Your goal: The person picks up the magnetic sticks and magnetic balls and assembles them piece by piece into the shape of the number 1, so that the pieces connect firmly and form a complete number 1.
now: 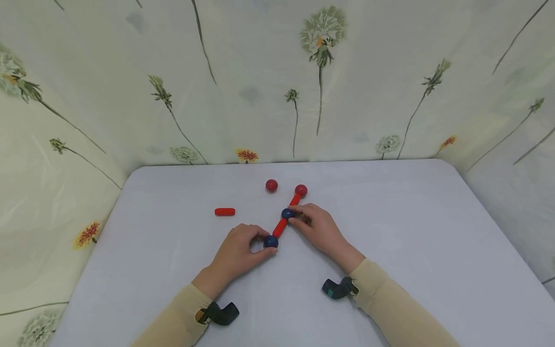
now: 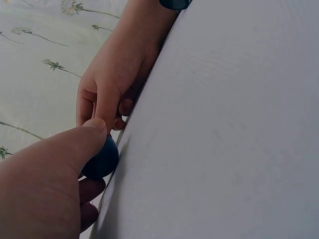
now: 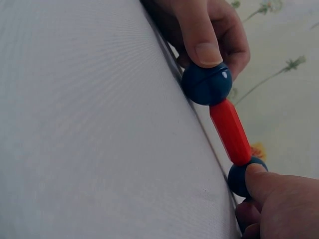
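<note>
A slanting chain of balls and rods lies on the white table. My left hand (image 1: 238, 250) pinches the near blue ball (image 1: 270, 241) between thumb and finger. From that ball a red rod (image 1: 280, 227) runs to the middle blue ball (image 1: 287, 214), which my right hand (image 1: 320, 230) pinches. Beyond it a second red rod (image 1: 295, 199) ends at a red ball (image 1: 301, 190). In the right wrist view, the red rod (image 3: 231, 132) touches both blue balls. The left wrist view shows the near blue ball (image 2: 101, 159) under my thumb; the rods are hidden there.
A loose red ball (image 1: 271, 185) sits left of the chain's far end. Farther left lies a single red rod (image 1: 225, 212). Behind the table's (image 1: 412, 231) back edge hangs a flower-printed cloth (image 1: 251, 115), which also covers the sides.
</note>
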`<state>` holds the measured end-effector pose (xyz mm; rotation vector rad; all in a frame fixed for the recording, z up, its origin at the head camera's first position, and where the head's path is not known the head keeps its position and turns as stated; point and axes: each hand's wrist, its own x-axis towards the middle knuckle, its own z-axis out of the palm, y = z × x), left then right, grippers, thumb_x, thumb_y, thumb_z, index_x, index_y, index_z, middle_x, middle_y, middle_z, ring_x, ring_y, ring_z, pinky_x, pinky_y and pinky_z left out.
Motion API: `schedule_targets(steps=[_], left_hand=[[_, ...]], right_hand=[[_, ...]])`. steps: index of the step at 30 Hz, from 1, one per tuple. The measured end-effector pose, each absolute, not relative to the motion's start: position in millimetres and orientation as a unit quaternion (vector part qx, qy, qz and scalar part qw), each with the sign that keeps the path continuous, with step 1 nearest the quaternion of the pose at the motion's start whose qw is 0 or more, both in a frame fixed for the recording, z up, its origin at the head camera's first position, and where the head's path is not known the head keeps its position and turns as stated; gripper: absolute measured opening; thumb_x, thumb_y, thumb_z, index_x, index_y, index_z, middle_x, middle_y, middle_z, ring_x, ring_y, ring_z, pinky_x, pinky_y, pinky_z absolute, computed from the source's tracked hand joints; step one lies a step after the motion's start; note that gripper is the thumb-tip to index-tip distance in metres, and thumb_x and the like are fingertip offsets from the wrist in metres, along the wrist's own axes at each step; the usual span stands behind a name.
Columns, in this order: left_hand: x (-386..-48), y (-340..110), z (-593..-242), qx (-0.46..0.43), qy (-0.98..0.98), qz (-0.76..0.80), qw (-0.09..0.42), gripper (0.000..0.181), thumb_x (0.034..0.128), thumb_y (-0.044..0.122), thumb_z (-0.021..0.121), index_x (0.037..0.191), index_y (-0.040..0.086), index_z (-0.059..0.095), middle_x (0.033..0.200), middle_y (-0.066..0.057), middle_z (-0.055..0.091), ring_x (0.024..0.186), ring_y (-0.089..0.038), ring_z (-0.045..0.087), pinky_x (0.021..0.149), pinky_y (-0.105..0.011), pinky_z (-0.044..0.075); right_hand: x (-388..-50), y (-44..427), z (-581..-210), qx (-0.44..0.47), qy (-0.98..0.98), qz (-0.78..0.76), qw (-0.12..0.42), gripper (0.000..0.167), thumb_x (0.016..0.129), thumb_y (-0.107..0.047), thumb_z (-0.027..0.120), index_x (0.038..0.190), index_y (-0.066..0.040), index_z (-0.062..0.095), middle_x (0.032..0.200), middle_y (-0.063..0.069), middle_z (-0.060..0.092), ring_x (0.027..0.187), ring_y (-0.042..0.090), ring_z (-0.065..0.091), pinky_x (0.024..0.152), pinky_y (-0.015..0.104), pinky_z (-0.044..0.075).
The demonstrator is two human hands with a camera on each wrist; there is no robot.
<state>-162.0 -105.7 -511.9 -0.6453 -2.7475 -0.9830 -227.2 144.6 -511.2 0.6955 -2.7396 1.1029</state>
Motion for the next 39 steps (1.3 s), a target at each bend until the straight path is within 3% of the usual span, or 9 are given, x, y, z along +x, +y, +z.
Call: schedule_targets(steps=[39], left_hand=[[-160.5, -105.8, -507.8, -0.215, -0.915, -0.333, 0.083, 0.036, 0.0827, 0.045, 0.078, 0.109, 0.022, 0.07, 0.097, 0.013, 0.066, 0.091, -0.004, 0.054, 0.078, -0.026, 0.048]], right_hand=[[-226.8, 143.4, -509.9, 0.232, -0.903, 0.357, 0.053, 0.035, 0.091, -0.027, 0.074, 0.125, -0.019, 0.068, 0.098, -0.006, 0.063, 0.079, 0.01, 0.055, 0.069, 0.029, 0.05]])
